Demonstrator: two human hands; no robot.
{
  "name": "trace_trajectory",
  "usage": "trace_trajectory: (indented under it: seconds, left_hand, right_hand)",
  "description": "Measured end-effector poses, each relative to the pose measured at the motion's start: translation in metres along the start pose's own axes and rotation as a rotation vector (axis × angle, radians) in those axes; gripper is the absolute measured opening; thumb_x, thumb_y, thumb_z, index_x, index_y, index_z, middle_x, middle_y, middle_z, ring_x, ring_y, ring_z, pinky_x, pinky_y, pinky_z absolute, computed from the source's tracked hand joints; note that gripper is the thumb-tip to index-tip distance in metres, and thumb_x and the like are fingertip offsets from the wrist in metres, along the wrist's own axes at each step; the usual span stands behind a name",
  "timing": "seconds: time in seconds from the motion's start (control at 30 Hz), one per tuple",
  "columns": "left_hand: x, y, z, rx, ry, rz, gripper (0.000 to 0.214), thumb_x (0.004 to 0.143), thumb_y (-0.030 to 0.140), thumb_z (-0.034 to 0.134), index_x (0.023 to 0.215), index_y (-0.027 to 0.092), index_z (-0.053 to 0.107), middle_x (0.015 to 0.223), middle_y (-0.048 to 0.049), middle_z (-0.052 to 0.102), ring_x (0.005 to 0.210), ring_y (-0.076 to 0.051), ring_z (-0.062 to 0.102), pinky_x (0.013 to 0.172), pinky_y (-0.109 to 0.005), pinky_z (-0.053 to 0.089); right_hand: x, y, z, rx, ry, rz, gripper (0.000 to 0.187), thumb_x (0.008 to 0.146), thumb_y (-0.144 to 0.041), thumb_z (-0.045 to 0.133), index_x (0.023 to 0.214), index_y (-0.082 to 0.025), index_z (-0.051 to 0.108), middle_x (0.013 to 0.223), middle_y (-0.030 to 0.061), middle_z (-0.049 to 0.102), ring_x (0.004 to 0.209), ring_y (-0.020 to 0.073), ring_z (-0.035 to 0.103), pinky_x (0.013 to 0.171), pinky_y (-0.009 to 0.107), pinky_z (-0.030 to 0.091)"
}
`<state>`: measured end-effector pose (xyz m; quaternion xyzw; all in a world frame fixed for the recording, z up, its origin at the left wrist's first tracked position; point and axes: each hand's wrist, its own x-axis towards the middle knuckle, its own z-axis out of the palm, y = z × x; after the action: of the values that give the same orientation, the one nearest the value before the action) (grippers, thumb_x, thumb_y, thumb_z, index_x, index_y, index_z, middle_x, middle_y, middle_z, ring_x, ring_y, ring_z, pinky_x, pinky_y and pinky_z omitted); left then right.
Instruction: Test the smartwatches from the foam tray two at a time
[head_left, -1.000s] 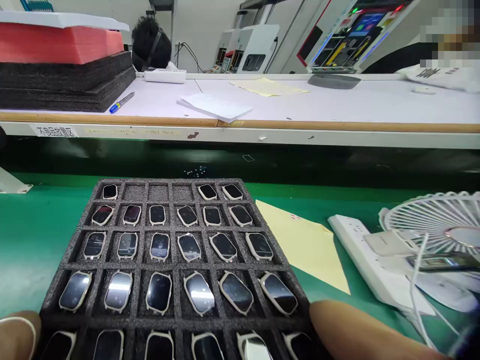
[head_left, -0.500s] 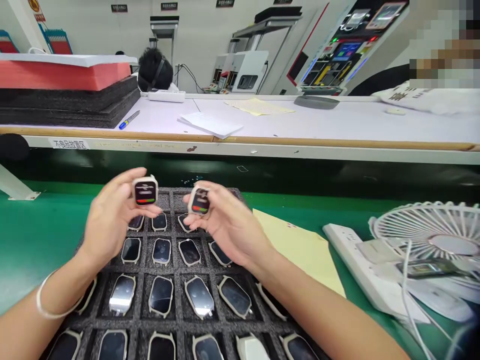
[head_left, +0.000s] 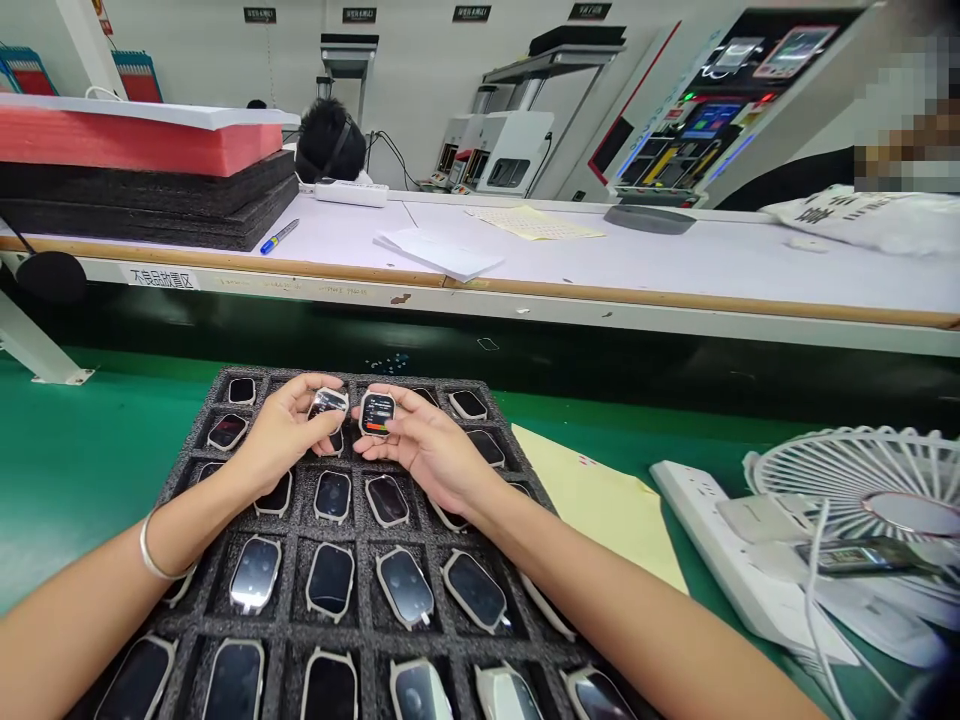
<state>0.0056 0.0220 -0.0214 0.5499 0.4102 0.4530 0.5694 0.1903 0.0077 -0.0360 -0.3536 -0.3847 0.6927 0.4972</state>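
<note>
My left hand grips a strapless smartwatch by its edges, the thumb lying over its lower screen. Close beside it, my right hand holds a second smartwatch, its screen lit with a red-orange bar, and the thumb rests at the lower right of that screen. Both watches are raised over a black foam tray, whose square compartments hold many more watch bodies, mostly with dark screens, such as one watch in a middle row. My forearms cover parts of the tray.
A yellow sheet lies right of the tray on the green table. Beyond it are a white power strip and a white fan. A raised shelf behind carries stacked foam, a pen and papers. A person's head shows behind.
Both hands have come closer together, bringing the two watches nearly side by side. The left thumb now lies across its watch, and the right thumb has moved onto its screen. The view has shifted slightly.
</note>
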Motion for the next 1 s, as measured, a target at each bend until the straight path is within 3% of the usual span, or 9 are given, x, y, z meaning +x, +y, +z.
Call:
trace_trajectory:
  seconds: [0.2,0.3,0.4,0.47,0.53,0.67,0.8,0.9,1.0]
  left_hand:
    - [0.010,0.008,-0.018,-0.014,0.004,0.000,0.062,0.066,0.018,0.073,0.123,0.018,0.047,0.101,-0.0036,0.065,0.066,-0.012,0.068,0.068,-0.030,0.057]
    - [0.022,0.012,-0.044,0.266,0.047,0.089,0.058,0.071,0.023,0.069,0.123,0.017,0.046,0.104,-0.0072,0.065,0.073,-0.017,0.069,0.073,-0.035,0.056]
    - [0.035,0.011,-0.072,0.829,0.079,0.149,0.049,0.075,0.024,0.064,0.122,0.018,0.052,0.104,-0.0089,0.068,0.085,-0.022,0.067,0.078,-0.035,0.052]
    - [0.041,0.006,-0.083,0.993,0.042,0.117,0.046,0.074,0.024,0.065,0.119,0.018,0.058,0.099,-0.0084,0.070,0.090,-0.025,0.066,0.081,-0.036,0.050]
    - [0.044,0.001,-0.086,1.068,0.000,0.086,0.044,0.072,0.028,0.068,0.116,0.020,0.063,0.094,-0.0070,0.071,0.093,-0.028,0.064,0.084,-0.037,0.048]
    - [0.044,-0.001,-0.083,1.261,-0.011,0.029,0.059,0.070,0.043,0.072,0.126,0.025,0.063,0.111,-0.0105,0.067,0.110,-0.035,0.055,0.092,-0.042,0.043]
    - [0.037,0.012,-0.088,1.449,0.133,-0.070,0.060,0.085,0.049,0.054,0.137,0.020,0.054,0.132,-0.0198,0.056,0.123,-0.040,0.044,0.097,-0.049,0.038]
    - [0.034,0.021,-0.094,1.565,0.222,-0.208,0.049,0.086,0.047,0.051,0.116,0.012,0.068,0.120,-0.0258,0.062,0.120,-0.046,0.046,0.095,-0.055,0.036]
    - [0.034,0.025,-0.096,1.630,0.176,-0.288,0.042,0.082,0.050,0.058,0.097,0.013,0.073,0.110,-0.0243,0.068,0.114,-0.045,0.051,0.092,-0.053,0.037]
  right_hand:
    - [0.003,0.000,0.003,-0.126,-0.021,-0.043,0.063,0.069,-0.008,0.070,0.124,-0.028,0.047,0.108,0.0017,0.064,0.075,0.0133,0.072,0.073,0.030,0.058]
    - [0.016,0.001,0.004,-0.292,-0.081,-0.055,0.059,0.073,-0.013,0.070,0.125,-0.025,0.044,0.104,0.0027,0.062,0.071,0.0132,0.070,0.070,0.031,0.057]
    - [0.040,-0.001,0.005,-0.738,-0.168,-0.128,0.050,0.079,-0.017,0.064,0.125,-0.021,0.045,0.097,0.0035,0.060,0.073,0.0151,0.067,0.072,0.035,0.057]
    - [0.058,-0.003,0.006,-1.100,-0.177,-0.234,0.048,0.079,-0.017,0.064,0.124,-0.020,0.051,0.105,0.0066,0.058,0.086,0.0182,0.065,0.083,0.040,0.054]
    - [0.074,-0.003,0.007,-1.315,-0.150,-0.311,0.047,0.075,-0.018,0.069,0.121,-0.019,0.057,0.116,0.0098,0.053,0.104,0.0237,0.058,0.097,0.045,0.047]
    - [0.091,0.000,0.008,-1.436,-0.135,-0.287,0.050,0.074,-0.030,0.074,0.122,-0.020,0.063,0.125,0.0130,0.048,0.123,0.0343,0.046,0.103,0.054,0.037]
    - [0.089,-0.006,-0.002,-1.504,-0.141,-0.287,0.060,0.078,-0.047,0.071,0.133,-0.027,0.058,0.134,0.0125,0.046,0.128,0.0355,0.043,0.103,0.054,0.034]
    - [0.084,-0.025,-0.016,-1.522,-0.092,-0.330,0.053,0.087,-0.049,0.060,0.136,-0.030,0.055,0.134,0.0121,0.048,0.124,0.0333,0.046,0.102,0.053,0.036]
    - [0.077,-0.046,-0.031,-1.529,-0.020,-0.397,0.047,0.091,-0.046,0.055,0.135,-0.030,0.055,0.130,0.0116,0.052,0.111,0.0290,0.054,0.093,0.048,0.044]
